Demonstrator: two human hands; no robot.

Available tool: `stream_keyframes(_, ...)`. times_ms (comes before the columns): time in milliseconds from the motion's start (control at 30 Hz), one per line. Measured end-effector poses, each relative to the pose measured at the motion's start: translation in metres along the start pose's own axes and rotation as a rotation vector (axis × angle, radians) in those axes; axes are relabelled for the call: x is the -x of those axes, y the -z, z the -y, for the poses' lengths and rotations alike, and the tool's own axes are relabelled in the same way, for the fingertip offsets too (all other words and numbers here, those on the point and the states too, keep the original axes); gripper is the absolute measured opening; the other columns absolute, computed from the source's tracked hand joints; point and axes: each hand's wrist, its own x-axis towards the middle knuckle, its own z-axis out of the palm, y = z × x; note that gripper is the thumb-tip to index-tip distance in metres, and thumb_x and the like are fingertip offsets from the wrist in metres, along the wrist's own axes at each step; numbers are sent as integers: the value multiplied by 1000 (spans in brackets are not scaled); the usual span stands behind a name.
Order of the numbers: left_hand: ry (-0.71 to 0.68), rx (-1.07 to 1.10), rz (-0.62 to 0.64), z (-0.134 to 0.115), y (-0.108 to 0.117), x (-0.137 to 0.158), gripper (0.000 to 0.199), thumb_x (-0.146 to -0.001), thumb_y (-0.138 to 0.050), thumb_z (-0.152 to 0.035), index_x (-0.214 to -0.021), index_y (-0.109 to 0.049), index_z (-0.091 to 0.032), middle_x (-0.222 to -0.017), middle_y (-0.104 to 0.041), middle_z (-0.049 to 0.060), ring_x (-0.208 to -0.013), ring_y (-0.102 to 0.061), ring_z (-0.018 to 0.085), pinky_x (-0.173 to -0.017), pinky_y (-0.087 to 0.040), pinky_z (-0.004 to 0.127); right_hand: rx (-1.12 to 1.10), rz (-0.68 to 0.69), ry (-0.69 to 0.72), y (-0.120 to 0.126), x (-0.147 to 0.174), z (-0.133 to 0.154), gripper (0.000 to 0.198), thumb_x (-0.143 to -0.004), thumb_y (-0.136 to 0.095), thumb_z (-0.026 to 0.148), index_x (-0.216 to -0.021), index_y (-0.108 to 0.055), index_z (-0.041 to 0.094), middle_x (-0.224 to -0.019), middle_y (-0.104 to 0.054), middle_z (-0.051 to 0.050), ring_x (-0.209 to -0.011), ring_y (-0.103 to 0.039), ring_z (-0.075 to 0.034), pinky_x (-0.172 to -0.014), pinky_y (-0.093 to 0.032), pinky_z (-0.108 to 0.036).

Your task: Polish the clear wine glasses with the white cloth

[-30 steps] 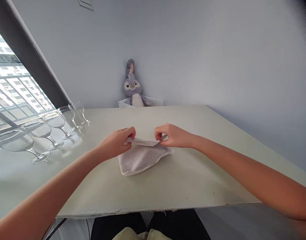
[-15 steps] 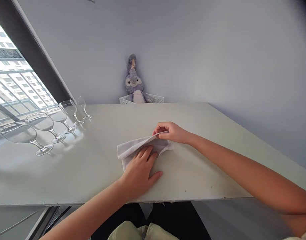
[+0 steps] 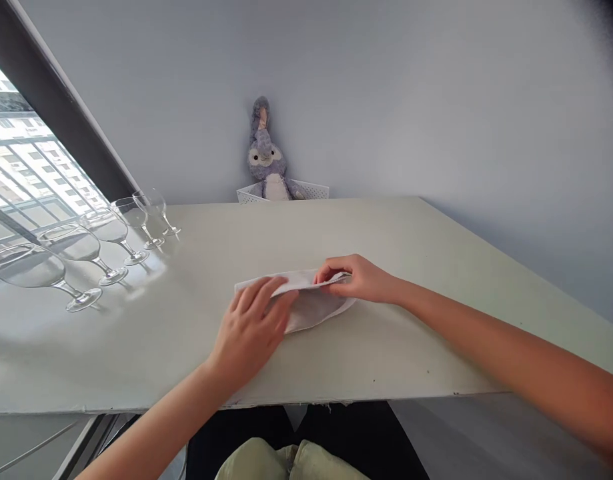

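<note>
The right hand (image 3: 359,279) pinches an edge of the white cloth (image 3: 313,312), which extends toward nine o'clock from that grip. The left hand (image 3: 249,331) overlaps its eight-o'clock side; whether gripping, I cannot tell.

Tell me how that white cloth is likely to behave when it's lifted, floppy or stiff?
Probably floppy: the white cloth bends and folds where the right hand pinches its edge. Likely light for its size, since that edge looks thin. It seems unlikely to roll, as its lower layer lies flat on the table.
</note>
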Motion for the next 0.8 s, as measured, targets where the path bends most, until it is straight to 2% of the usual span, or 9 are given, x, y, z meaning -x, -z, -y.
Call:
stream_keyframes(67,-2,-95,-29,12,-3,1,38,-81,-49,-10,-117,-52,-22,-126,-53,8,-114,-48,26,-90,-43,39,-14,28,-2,-2,7,-3,13,-78,-58,23,-88,-66,22,-95,-67,-1,-92,-60,-17,-82,-46,-29)
stream_keyframes(167,-34,-96,-6,26,0,2,26,-81,-48,-8,-103,-56,-20,-108,-63,4,-94,-58,19,-76,-47,31,-40,50,18,-4,13,-7,14,-77,-57,19,-87,-66,22,-96,-67,-1,-93,-60,-17,-80,-47,-28)
stream_keyframes(367,-155,-85,-35,31,18,18,15,-83,-52,-11,-93,-58,-21,-93,-67,0,-80,-60,15,-67,-45,28,84,86,141,-4,18,-11,20,-75,-56,11,-87,-67,23,-99,-66,-1,-95,-59,-16,-82,-47,-29)
stream_keyframes(500,-217,-55,54,27,19,36,19,-85,-48,-12,-97,-59,-21,-95,-67,2,-82,-61,16,-68,-46,28,276,108,207,-6,23,-11,18,-78,-54,14,-85,-68,24,-99,-67,0,-94,-59,-17,-101,-33,-37)
stream_keyframes(567,-215,-3,141,24,18,42,23,-87,-45,-13,-103,-58,-21,-100,-66,3,-87,-61,16,-71,-47,28,286,142,169,-5,25,-8,13,-81,-56,24,-85,-68,25,-102,-66,1,-96,-59,-18,-109,-20,-39)
stream_keyframes(633,-164,65,221,22,20,43,24,-87,-45,-17,-106,-57,-23,-105,-65,2,-90,-61,16,-72,-47,27,227,174,99,-3,24,-5,18,-85,-53,35,-86,-69,26,-107,-65,1,-102,-57,-19,-110,-16,-40)
stream_keyframes(667,-131,94,245,22,22,41,24,-87,-46,-20,-107,-57,-25,-106,-65,2,-90,-61,15,-72,-47,27,198,154,59,-2,22,-4,23,-87,-50,39,-88,-69,26,-110,-64,0,-105,-55,-20,-109,-19,-40)
stream_keyframes(733,-65,122,237,25,29,35,23,-86,-49,-25,-107,-58,-28,-106,-65,0,-90,-62,16,-74,-48,28,201,4,-32,-1,17,-6,31,-89,-45,46,-97,-67,27,-118,-59,-2,-113,-49,-22,-104,-27,-40)
stream_keyframes(800,15,109,125,34,39,29,22,-84,-52,-28,-106,-59,-30,-104,-66,-1,-91,-62,18,-78,-48,31,289,-207,-142,-1,10,-13,41,-84,-49,53,-112,-60,26,-127,-52,-5,-122,-39,-26,-100,-31,-41)
